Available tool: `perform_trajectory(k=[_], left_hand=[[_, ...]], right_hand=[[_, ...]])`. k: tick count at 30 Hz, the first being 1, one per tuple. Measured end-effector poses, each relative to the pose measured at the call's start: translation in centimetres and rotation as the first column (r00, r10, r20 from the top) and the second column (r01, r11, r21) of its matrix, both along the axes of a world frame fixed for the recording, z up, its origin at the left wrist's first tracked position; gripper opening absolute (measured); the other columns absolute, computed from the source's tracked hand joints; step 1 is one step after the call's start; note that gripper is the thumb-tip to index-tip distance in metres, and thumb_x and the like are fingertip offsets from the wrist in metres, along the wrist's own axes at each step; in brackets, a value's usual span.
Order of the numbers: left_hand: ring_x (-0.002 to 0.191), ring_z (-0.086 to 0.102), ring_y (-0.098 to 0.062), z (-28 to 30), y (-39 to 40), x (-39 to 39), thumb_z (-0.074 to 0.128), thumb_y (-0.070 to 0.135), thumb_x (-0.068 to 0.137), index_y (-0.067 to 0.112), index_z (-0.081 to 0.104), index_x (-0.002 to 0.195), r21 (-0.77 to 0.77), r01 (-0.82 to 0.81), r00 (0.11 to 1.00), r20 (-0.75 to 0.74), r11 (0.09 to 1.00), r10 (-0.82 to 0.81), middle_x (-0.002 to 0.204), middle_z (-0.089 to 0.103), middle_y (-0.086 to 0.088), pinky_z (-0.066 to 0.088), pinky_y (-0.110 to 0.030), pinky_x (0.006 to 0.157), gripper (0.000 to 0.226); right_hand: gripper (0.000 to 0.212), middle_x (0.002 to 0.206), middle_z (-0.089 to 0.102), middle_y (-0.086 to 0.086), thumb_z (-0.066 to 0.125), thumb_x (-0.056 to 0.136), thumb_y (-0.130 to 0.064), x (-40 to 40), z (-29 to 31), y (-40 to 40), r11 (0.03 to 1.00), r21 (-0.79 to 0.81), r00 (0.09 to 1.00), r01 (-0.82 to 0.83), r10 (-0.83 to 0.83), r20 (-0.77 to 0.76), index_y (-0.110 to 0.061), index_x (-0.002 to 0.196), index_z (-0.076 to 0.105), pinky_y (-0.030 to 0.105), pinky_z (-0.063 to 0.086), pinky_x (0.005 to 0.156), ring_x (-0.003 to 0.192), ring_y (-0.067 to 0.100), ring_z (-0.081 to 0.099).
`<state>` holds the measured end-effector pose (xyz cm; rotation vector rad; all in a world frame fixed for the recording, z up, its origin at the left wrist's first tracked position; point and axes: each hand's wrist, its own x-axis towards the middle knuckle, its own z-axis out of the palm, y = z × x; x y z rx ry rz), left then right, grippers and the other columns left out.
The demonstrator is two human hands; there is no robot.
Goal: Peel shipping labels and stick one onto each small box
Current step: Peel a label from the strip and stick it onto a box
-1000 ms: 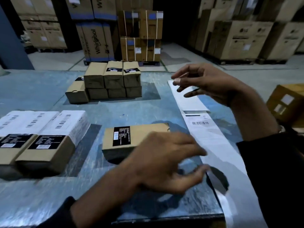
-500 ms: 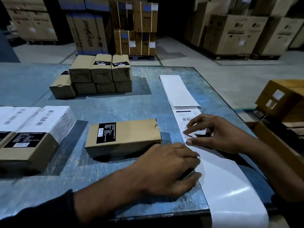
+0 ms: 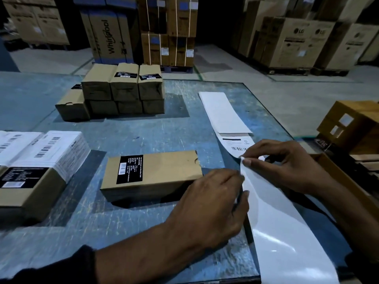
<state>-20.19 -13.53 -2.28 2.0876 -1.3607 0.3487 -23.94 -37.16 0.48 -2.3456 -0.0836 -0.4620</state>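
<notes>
- Right hand (image 3: 283,162), right of centre frame: fingers pinch the near corner of the printed label (image 3: 238,145) and lift it off the glossy backing strip (image 3: 287,232). Half a second ago the same hand lay flat on the label, feeling for an edge; the corner is now up.
- Left hand (image 3: 213,201), lower centre: fingers curled at the left edge of the strip where it starts to curl up. Cannot tell whether they grip the strip or only press it down. A second ago this hand was in the air above the tabletop (image 3: 143,132).
- Judgement: peel has just begun; most of the label still sits on the strip.
- Target, by my reading: the brown box (image 3: 162,173) at centre frame, just left of the left hand. It carries only a black product sticker, no white label.
- Lower left: labelled boxes (image 3: 55,152), white labels on top.
- Upper centre: stack of brown boxes (image 3: 123,89), no white labels visible.
- Upper right of the strip: a bare white stretch (image 3: 223,113), nothing printed on it.
</notes>
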Motion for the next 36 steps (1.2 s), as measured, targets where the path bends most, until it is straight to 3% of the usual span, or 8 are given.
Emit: perform_trajectory(k=[2,6,10,13,19,25,31,36], left_hand=[[0.105,0.06,-0.015,0.4,-0.5,-0.7,0.052,0.041,0.107,0.023,0.054,0.132,-0.027,-0.067,0.996,-0.062,0.997,0.065,0.128,0.056,0.006,0.054,-0.037,0.088,0.031],[0.104,0.058,-0.01,0.8,-2.2,-1.0,0.052,0.035,0.108,0.029,0.043,0.124,-0.155,-0.11,0.946,-0.321,0.982,0.055,0.122,0.046,0.01,0.057,-0.038,0.082,0.019],[0.102,0.067,-0.001,1.5,-4.1,-0.8,0.063,0.019,0.104,0.029,0.045,0.116,-0.321,-0.213,0.727,-0.683,0.923,-0.07,0.115,0.064,0.01,0.061,-0.036,0.086,0.024],[0.092,0.07,0.0,1.3,-5.0,-0.5,0.069,0.008,0.097,0.032,0.045,0.12,-0.352,-0.258,0.613,-0.779,0.9,-0.129,0.111,0.066,0.012,0.062,-0.035,0.085,0.04],[0.085,0.074,-0.005,1.4,-4.5,0.2,0.075,0.001,0.094,0.028,0.048,0.127,-0.402,-0.267,0.452,-0.855,0.876,-0.255,0.11,0.071,0.007,0.058,-0.02,0.068,0.051],[0.085,0.077,-0.015,1.4,-4.5,-0.2,0.073,-0.002,0.092,0.033,0.046,0.13,-0.401,-0.256,0.462,-0.85,0.88,-0.254,0.113,0.074,0.004,0.06,-0.031,0.069,0.059],[0.086,0.078,-0.009,1.5,-4.6,-0.4,0.076,-0.003,0.091,0.031,0.042,0.133,-0.417,-0.284,0.407,-0.868,0.863,-0.285,0.114,0.072,-0.001,0.059,-0.019,0.065,0.064],[0.092,0.077,-0.007,1.3,-4.6,-0.2,0.077,-0.003,0.09,0.033,0.042,0.135,-0.392,-0.294,0.432,-0.868,0.872,-0.245,0.11,0.072,0.0,0.061,-0.024,0.072,0.068]], right_hand=[[0.01,0.1,0.08,-0.012,0.08,0.089,-0.031,-0.3,0.4,-0.4,1.0,0.017,1.0,0.015,-0.015,0.012,-0.027,0.095,0.086,0.042,0.062,0.076,0.097,0.013,0.076],[0.011,0.102,0.08,-0.013,0.08,0.089,-0.028,-0.7,0.7,-0.5,0.999,0.023,0.999,0.024,-0.024,0.042,-0.03,0.098,0.085,0.035,0.061,0.079,0.1,0.009,0.075],[0.014,0.102,0.08,-0.011,0.08,0.088,-0.028,-0.7,0.9,-0.4,1.0,0.02,0.998,0.0,-0.001,0.063,-0.027,0.102,0.086,0.032,0.061,0.077,0.1,0.012,0.076],[0.021,0.106,0.08,-0.014,0.079,0.087,-0.034,-0.9,0.9,-0.4,1.0,0.013,0.999,-0.026,0.026,0.041,-0.029,0.107,0.085,0.028,0.062,0.081,0.104,0.011,0.075],[0.029,0.108,0.079,-0.016,0.084,0.079,-0.037,-1.3,1.3,-0.1,0.999,0.036,1.0,-0.026,0.026,0.007,-0.031,0.108,0.085,0.019,0.059,0.085,0.105,0.006,0.074],[0.018,0.096,0.081,-0.014,0.082,0.082,-0.031,-1.4,1.1,0.1,0.999,0.037,0.998,0.0,-0.002,0.058,-0.027,0.098,0.087,0.028,0.062,0.077,0.095,0.011,0.076],[0.016,0.094,0.082,-0.013,0.082,0.082,-0.03,-1.4,1.1,0.3,1.0,0.026,0.994,0.008,-0.011,0.112,-0.021,0.094,0.086,0.033,0.062,0.077,0.093,0.011,0.077],[0.02,0.097,0.083,-0.009,0.081,0.08,-0.031,-1.7,1.4,0.4,0.996,0.069,0.997,-0.055,0.052,0.054,-0.02,0.096,0.087,0.032,0.063,0.077,0.093,0.015,0.078]])
